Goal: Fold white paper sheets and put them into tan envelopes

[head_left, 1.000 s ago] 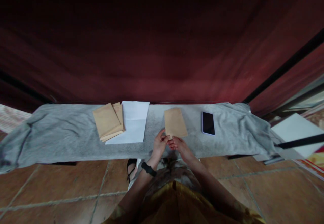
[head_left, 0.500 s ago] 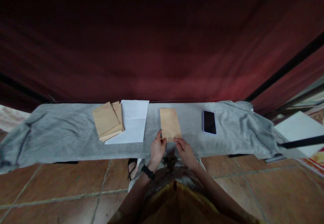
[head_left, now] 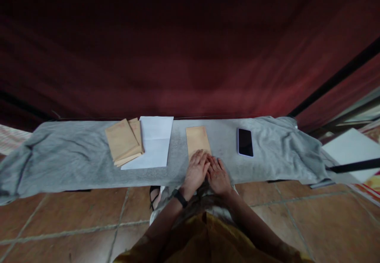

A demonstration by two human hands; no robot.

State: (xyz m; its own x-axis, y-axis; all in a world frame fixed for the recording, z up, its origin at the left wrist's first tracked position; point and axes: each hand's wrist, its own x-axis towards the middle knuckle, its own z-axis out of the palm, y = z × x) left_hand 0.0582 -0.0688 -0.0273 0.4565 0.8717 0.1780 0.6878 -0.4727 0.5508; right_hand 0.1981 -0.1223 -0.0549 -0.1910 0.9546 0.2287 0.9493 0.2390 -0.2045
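A brown paper envelope (head_left: pixel 197 138) lies flat on the grey cloth in front of me, its near end covered by my hands. My left hand (head_left: pixel 196 170) rests palm down across that near end, fingers stretched out flat. Close against it, my right hand (head_left: pixel 218 174) also lies flat, its fingertips at the envelope's near right corner. The two hands touch at the fingers. Neither one grips anything that I can see.
Several brown envelopes (head_left: pixel 121 138) are fanned in a pile at the left, partly over a creased white sheet (head_left: pixel 156 144). A phone (head_left: pixel 245 142) lies to the right. The grey cloth (head_left: pixel 74 156) covers a narrow table before a dark red curtain (head_left: pixel 190 77).
My fingers were pinching the envelope's near edge at both corners. Now both hands have come together and lie flat over that end, with the left moved to the right.
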